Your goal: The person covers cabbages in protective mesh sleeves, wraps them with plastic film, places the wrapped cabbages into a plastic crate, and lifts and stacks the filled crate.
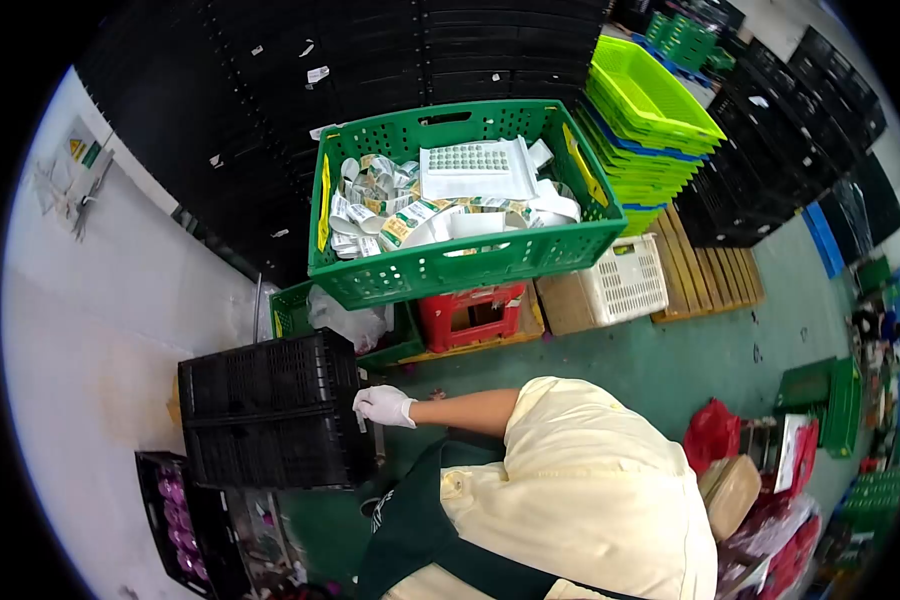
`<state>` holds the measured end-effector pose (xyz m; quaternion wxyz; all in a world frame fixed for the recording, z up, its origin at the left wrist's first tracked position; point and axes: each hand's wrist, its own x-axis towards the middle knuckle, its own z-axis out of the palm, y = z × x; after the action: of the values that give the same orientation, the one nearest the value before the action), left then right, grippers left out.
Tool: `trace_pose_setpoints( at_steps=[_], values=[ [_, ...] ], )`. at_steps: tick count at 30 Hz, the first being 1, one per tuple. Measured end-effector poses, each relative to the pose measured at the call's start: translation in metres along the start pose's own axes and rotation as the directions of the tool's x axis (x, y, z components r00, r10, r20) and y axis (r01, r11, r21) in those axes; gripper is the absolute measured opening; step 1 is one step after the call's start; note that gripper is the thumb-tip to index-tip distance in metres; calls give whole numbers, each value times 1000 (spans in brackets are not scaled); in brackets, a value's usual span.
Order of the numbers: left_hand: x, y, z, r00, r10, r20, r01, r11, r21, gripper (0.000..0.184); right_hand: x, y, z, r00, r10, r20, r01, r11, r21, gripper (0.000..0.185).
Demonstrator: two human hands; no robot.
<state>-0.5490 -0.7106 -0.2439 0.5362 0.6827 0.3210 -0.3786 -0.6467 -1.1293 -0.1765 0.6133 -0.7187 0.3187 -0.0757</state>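
Note:
My right hand [383, 406], in a white glove, reaches left to the near end of a black plastic crate stack [270, 415]. Its fingers are pinched together at a small pale label [361, 421] on the crate's side. The glove hides part of that label. My left hand is out of view. Above them, a large green crate [460, 262] is heaped with curled, printed paper labels [410, 222]. A white tray-like piece [477, 185] with rows of small green marks lies on top of the heap.
Tall black crate stacks [350, 60] stand behind the green crate. Lime-green baskets [660, 90], a white crate [630, 280] and a wooden pallet [715, 265] are to the right. A red crate [470, 320] sits underneath. A black crate of purple items [180, 520] lies lower left.

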Motion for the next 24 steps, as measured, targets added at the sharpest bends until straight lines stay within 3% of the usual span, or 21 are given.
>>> trace_pose_setpoints(
  at_steps=[1,3,4,7,8,11,13,14,15,17,18,19,20,21,23,24],
  values=[
    [10,17,-1,1000,7,24,-7,1000,17,70,4,-14,7,1000,4,-23,-4,1000,1,24],
    [34,51,-14,998,13,66,-15,999,37,70,12,-49,25,972,225,65,-233,957,173,25],
    [47,69,-25,997,17,81,-21,999,49,71,22,-45,47,998,11,-66,-8,999,50,26],
    [92,122,-80,994,13,112,-24,995,99,71,52,-54,111,987,20,-160,-11,998,60,25],
    [108,142,-106,994,15,110,-28,992,120,71,67,-52,132,981,-25,-190,19,999,-36,26],
    [140,191,-202,998,30,53,-36,994,107,72,76,-73,195,926,84,-368,-199,937,-287,29],
    [155,221,-263,999,44,21,-46,995,92,72,80,-75,232,888,97,-450,-281,889,-363,44],
    [161,234,-291,999,49,12,-49,996,79,72,80,-78,241,902,120,-415,-318,836,-448,58],
    [166,245,-317,998,60,9,-60,996,61,72,78,-76,249,901,107,-420,-341,772,-536,60],
    [174,270,-351,993,103,49,-103,995,-4,73,65,-89,262,879,-8,-478,-343,686,-642,57],
    [165,271,-379,997,80,4,-80,997,-24,75,60,-111,266,914,78,-398,-339,686,-644,53],
    [161,282,-374,993,106,50,-102,992,-73,72,55,-109,281,885,-65,-462,-312,655,-688,49],
    [160,301,-367,986,141,93,-130,984,-119,70,53,-105,286,889,-69,-452,-295,670,-682,53],
    [112,311,-346,978,210,-14,-210,974,-80,61,45,-103,300,872,-212,-441,-244,594,-767,59],
    [89,318,-342,946,233,-227,-260,961,-98,49,23,-96,311,931,-69,-358,-221,673,-706,66],
    [75,326,-326,888,338,-314,-390,912,-123,49,11,-89,314,924,-34,-382,-279,623,-731,68]
  ],
)
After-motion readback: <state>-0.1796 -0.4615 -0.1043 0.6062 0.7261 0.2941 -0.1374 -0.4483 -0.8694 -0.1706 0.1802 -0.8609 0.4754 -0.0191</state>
